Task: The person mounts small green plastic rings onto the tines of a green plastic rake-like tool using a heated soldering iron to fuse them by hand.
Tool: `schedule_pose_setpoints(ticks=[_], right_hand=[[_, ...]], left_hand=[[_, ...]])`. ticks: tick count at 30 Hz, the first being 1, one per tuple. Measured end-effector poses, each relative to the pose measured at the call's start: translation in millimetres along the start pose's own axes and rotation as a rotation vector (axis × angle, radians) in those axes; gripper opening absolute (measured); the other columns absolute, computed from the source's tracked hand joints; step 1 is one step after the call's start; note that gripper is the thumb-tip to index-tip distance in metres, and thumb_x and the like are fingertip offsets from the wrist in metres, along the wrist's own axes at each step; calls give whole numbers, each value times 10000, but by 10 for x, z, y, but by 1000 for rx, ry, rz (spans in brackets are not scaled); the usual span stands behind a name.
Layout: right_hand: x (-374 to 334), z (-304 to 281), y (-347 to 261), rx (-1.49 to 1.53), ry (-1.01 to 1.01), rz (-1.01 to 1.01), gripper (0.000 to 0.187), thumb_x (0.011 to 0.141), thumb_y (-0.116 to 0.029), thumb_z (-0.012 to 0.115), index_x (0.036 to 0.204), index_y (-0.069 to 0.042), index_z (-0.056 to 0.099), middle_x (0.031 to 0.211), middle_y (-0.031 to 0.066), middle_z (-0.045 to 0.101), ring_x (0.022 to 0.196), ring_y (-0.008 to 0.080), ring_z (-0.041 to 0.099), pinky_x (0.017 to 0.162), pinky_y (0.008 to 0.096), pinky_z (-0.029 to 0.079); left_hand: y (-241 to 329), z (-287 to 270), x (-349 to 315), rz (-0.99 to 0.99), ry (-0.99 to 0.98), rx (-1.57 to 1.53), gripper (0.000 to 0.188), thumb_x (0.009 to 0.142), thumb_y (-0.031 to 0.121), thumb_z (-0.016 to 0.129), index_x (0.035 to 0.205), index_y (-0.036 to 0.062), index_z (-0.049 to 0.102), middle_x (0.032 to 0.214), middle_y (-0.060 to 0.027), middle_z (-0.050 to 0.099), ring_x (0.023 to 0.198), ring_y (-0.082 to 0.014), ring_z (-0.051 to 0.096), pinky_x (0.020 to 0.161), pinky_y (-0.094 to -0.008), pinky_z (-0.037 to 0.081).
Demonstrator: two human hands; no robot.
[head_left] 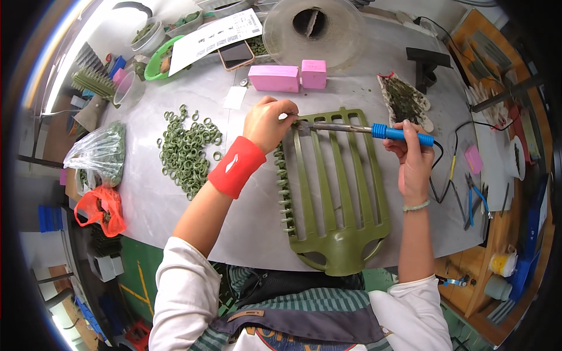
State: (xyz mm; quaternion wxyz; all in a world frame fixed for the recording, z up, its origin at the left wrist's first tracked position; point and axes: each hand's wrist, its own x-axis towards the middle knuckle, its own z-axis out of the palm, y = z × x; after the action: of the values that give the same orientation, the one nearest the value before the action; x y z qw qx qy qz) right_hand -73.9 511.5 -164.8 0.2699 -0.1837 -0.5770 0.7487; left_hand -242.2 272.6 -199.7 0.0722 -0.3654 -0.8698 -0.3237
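In my right hand (407,158) is a blue-handled soldering iron (345,127), its metal shaft pointing left. The tip reaches the upper left corner of a green slotted plastic frame (345,245), which lies flat before me. My left hand (270,124), above a red wristband, pinches at that same corner; whatever is between the fingertips is too small to make out. Green rings (285,199) line the frame's left edge in a row. Left of my forearm, a loose pile of small green rings (190,146) is spread on the grey table (246,234).
Pink blocks (273,78) and a phone (236,55) lie beyond the frame. A large round translucent container (345,35) stands at the back. A stained glove (404,102) and blue-handled pliers (477,196) are on the right. Plastic bags (99,152) sit at the left edge.
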Motion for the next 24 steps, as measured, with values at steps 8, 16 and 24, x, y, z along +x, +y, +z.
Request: schedule_pose_setpoints(ticks=[8,16,24], right_hand=[[-58,-56,-134,-36,8,-36,207,944,-187,614,957,15,653,847,80,680,635,157,670,601,272,565],[-184,-200,-278,1,102,5,218,939,-230,618,910,-16,646,815,58,669,595,128,640,586,258,521],[-269,-194,-380,-33,183,-7,233,954,-250,594,900,-25,612,693,27,611,576,108,596,581,229,481]], left_hand=[[-102,-2,-54,33,-13,24,107,784,101,726,885,85,696,861,-27,700,840,-235,616,750,-353,512],[-664,-650,-411,-211,198,579,174,877,206,657,977,88,577,920,-111,611,858,-311,582,756,-420,481],[-916,-1085,-513,-657,-114,428,320,869,374,646,857,60,701,827,-151,694,815,-322,666,745,-410,522]])
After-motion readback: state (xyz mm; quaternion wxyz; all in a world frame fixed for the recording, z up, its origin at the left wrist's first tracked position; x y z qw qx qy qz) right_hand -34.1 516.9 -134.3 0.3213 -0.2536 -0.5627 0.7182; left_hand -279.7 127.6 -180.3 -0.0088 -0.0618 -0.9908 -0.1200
